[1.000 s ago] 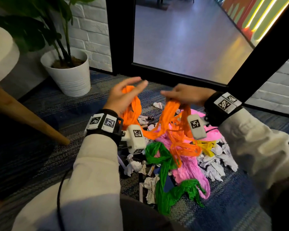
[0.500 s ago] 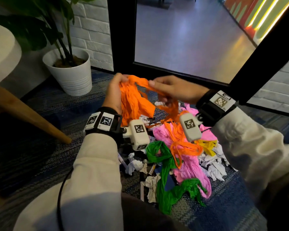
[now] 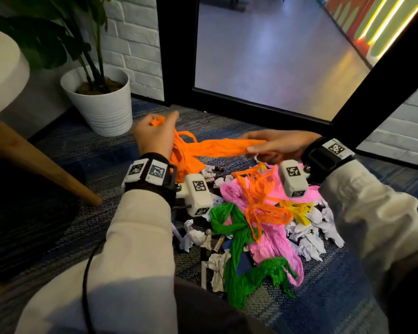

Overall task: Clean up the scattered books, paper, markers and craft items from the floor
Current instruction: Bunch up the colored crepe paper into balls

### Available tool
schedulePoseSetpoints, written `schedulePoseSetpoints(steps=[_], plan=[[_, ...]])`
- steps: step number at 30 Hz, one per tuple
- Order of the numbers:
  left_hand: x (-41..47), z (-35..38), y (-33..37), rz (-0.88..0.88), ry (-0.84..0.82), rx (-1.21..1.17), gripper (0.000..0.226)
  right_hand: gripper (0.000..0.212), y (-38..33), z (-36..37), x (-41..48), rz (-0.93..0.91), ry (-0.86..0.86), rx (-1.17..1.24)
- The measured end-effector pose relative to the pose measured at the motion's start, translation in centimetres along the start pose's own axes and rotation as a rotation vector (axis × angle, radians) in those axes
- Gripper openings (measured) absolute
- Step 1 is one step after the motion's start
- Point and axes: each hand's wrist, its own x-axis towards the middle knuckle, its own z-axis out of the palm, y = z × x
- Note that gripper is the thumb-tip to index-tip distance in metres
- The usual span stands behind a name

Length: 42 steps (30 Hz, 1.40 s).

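Note:
An orange crepe streamer [image 3: 217, 147] stretches between both hands above the floor pile. My left hand [image 3: 155, 136] is closed around a bunched end of it. My right hand [image 3: 278, 145] pinches the other part of the strip, and a tangled orange tail [image 3: 261, 201] hangs down onto the pile. On the carpet below lie pink crepe paper [image 3: 273, 242], green crepe paper [image 3: 237, 266], a yellow piece [image 3: 297, 208], crumpled white paper [image 3: 309, 239] and a few markers [image 3: 219, 244], partly buried.
A white plant pot [image 3: 101, 107] stands at the back left by the brick wall. A wooden table leg [image 3: 41, 162] slants down at left. A black-framed glass door [image 3: 263, 112] runs behind the pile. Blue carpet [image 3: 336, 292] surrounds it.
Both hands have dropped lower and moved apart, pulling the orange streamer out into a flatter, longer strip between them. The pile on the floor is unchanged.

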Motion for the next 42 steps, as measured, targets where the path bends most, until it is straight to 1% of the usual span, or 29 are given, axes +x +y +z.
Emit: schedulePoseSetpoints(steps=[1, 4, 5, 7, 9, 10, 11, 13, 14, 15, 16, 18, 20, 22, 23, 25, 26, 27, 28, 29, 30, 32, 33, 34, 36, 37, 38, 39, 42], plan=[[-0.2, 0.6, -0.3, 0.049, -0.028, 0.025, 0.036, 0.044, -0.6, -0.3, -0.3, -0.024, 0.034, 0.036], [-0.6, 1.8, -1.1, 0.206, -0.149, 0.206, 0.048, 0.021, -2.5, 0.7, 0.3, -0.233, 0.149, 0.206], [-0.8, 2.1, -1.2, 0.241, -0.192, 0.256, 0.051, 0.019, -2.9, 1.2, 0.6, -0.31, 0.198, 0.228], [-1.1, 2.8, -1.4, 0.224, -0.3, 0.295, 0.052, 0.015, -3.5, 2.0, 1.5, -0.427, 0.296, 0.216], [-1.6, 3.2, -1.0, 0.154, -0.449, 0.317, 0.07, 0.01, -3.8, 2.4, 1.9, -0.474, 0.374, 0.155], [-1.8, 3.4, -0.9, 0.123, -0.522, 0.302, 0.071, 0.008, -3.9, 2.6, 2.1, -0.493, 0.396, 0.129], [-1.9, 3.6, -0.8, 0.116, -0.583, 0.271, 0.062, 0.006, -4.0, 2.9, 2.3, -0.52, 0.411, 0.108], [-2.1, 3.7, -0.9, 0.121, -0.666, 0.21, 0.026, 0.012, -4.0, 3.3, 2.5, -0.572, 0.449, 0.027], [-2.2, 3.7, -0.9, 0.106, -0.681, 0.186, 0.012, 0.017, -3.9, 3.4, 2.5, -0.583, 0.473, -0.027], [-2.1, 3.5, -0.8, 0.081, -0.674, 0.142, 0.007, 0.02, -3.8, 3.3, 2.3, -0.583, 0.49, -0.07], [-1.8, 3.4, -0.9, 0.062, -0.644, 0.087, 0.011, 0.023, -3.5, 3.0, 2.1, -0.578, 0.508, -0.099], [-0.9, 3.0, -1.0, 0.08, -0.563, 0.008, 0.024, 0.026, -2.2, 2.0, 1.9, -0.537, 0.547, -0.069], [-0.4, 2.5, -1.1, 0.08, -0.512, -0.001, 0.032, 0.021, 0.1, 0.7, 2.1, -0.451, 0.603, 0.012], [0.0, 2.1, -1.6, -0.033, -0.474, 0.037, 0.02, 0.015, 3.4, -0.7, 2.4, -0.337, 0.673, -0.008], [0.2, 2.0, -2.0, -0.127, -0.462, 0.039, 0.016, 0.016, 5.3, -1.3, 2.5, -0.25, 0.69, -0.047], [0.3, 2.2, -2.9, -0.25, -0.453, 0.029, 0.03, 0.02, 9.6, -2.7, 2.7, 0.011, 0.703, -0.163], [-0.1, 2.3, -2.8, -0.274, -0.456, 0.051, 0.038, 0.021, 11.6, -3.2, 2.7, 0.158, 0.691, -0.225], [-0.3, 2.4, -2.9, -0.264, -0.44, 0.129, 0.048, 0.023, 13.5, -3.4, 2.7, 0.291, 0.667, -0.265], [-0.4, 2.4, -3.1, -0.219, -0.385, 0.257, 0.055, 0.029, 15.1, -3.4, 2.8, 0.394, 0.645, -0.29], [-0.4, 2.3, -3.5, -0.153, -0.306, 0.389, 0.056, 0.036, 16.4, -3.1, 3.0, 0.459, 0.624, -0.308], [-0.2, 2.2, -3.9, -0.082, -0.249, 0.493, 0.05, 0.043, 17.5, -2.8, 3.3, 0.5, 0.605, -0.335], [0.1, 2.1, -4.3, -0.014, -0.207, 0.586, 0.03, 0.052, 18.8, -2.0, 3.9, 0.551, 0.582, -0.434], [0.2, 2.1, -4.3, -0.003, -0.193, 0.591, 0.024, 0.052, 19.2, -1.8, 4.1, 0.568, 0.583, -0.489], [0.3, 2.1, -4.3, 0.008, -0.176, 0.581, 0.019, 0.047, 19.5, -1.7, 4.3, 0.575, 0.586, -0.531], [0.4, 1.9, -4.1, 0.047, -0.129, 0.515, 0.011, 0.03, 19.9, -1.5, 4.8, 0.543, 0.594, -0.543], [0.3, 1.7, -3.8, 0.064, -0.091, 0.467, 0.012, 0.021, 20.0, -1.6, 4.9, 0.52, 0.604, -0.523], [0.0, 1.5, -3.6, 0.074, -0.06, 0.414, 0.015, 0.017, 19.9, -1.9, 4.9, 0.499, 0.623, -0.486], [0.0, 1.4, -3.5, 0.086, -0.041, 0.361, 0.019, 0.018, 19.6, -2.4, 4.8, 0.479, 0.65, -0.429], [-0.2, 0.9, -2.9, 0.122, -0.026, 0.288, 0.05, 0.022, 17.2, -5.7, 3.5, 0.364, 0.752, -0.332]])
